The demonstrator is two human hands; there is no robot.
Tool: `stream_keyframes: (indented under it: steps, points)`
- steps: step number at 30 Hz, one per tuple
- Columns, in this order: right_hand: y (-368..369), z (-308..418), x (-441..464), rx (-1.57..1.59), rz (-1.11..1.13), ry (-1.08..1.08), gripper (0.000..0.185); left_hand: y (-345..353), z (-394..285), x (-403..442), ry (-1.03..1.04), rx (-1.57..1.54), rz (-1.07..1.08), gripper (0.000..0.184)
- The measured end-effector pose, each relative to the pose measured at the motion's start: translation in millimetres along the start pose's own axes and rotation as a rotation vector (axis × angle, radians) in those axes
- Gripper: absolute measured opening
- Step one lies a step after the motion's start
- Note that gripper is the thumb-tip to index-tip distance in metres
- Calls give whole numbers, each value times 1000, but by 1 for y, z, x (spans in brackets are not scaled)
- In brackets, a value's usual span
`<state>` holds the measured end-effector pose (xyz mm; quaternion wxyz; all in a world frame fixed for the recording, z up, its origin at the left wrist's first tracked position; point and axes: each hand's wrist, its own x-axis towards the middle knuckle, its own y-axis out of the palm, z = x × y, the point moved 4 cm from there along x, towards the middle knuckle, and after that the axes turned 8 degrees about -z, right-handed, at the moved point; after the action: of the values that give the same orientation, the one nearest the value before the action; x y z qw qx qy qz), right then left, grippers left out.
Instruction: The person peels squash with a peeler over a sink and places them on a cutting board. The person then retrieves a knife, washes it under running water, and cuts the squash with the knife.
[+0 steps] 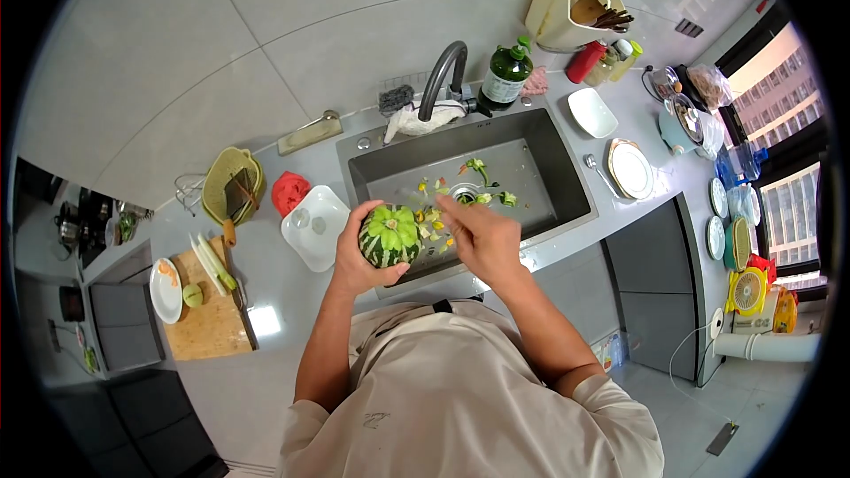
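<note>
My left hand (pixel 356 264) holds a round green squash (pixel 390 235) over the front edge of the sink. Light green flesh shows in a ribbed ring on its top, while the sides keep dark striped skin. My right hand (pixel 487 239) is just right of the squash, fingers curled together; whatever they grip is hidden or too small to make out. Under both hands lies the grey sink (pixel 540 168), with peel scraps (pixel 478 168) and small yellow and green bits scattered around its drain.
A curved faucet (pixel 453 57) rises behind the sink, beside a green pump bottle (pixel 507 75). To the left are a white dish (pixel 316 228), a red bag (pixel 289 192) and a cutting board (pixel 212 327) with vegetables. White plates (pixel 630 168) and a spoon (pixel 602 175) lie on the right counter.
</note>
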<state>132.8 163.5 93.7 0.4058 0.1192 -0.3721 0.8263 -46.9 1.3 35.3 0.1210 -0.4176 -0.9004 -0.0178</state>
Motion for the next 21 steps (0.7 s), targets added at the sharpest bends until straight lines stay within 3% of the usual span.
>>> stream_keyframes:
  steps: [2, 6, 8, 10, 12, 14, 19, 21]
  points:
    - [1, -18, 0, -40, -256, 115, 30, 3, 0, 0, -4, -31, 12, 102]
    - [0, -16, 5, -52, -193, 102, 29, 3, 19, -6, -113, -254, -51, 103]
    - [5, -18, 4, 26, -76, 221, 30, 12, 30, -13, -193, -364, -105, 102]
    - [7, -15, 2, 42, -12, 317, 30, 21, 43, -18, -443, -845, -118, 100]
    - [13, -18, -3, 55, 52, 412, 31, 28, 49, -20, -566, -952, -242, 78]
    - [22, -22, -8, 150, 24, 395, 32, 31, 40, -13, -680, -1035, -289, 73]
    - [19, -15, -7, 138, 18, 402, 32, 33, 54, -23, -680, -1244, -257, 78]
    - [18, -14, -6, 136, 3, 398, 31, 31, 61, -21, -578, -1080, -222, 78]
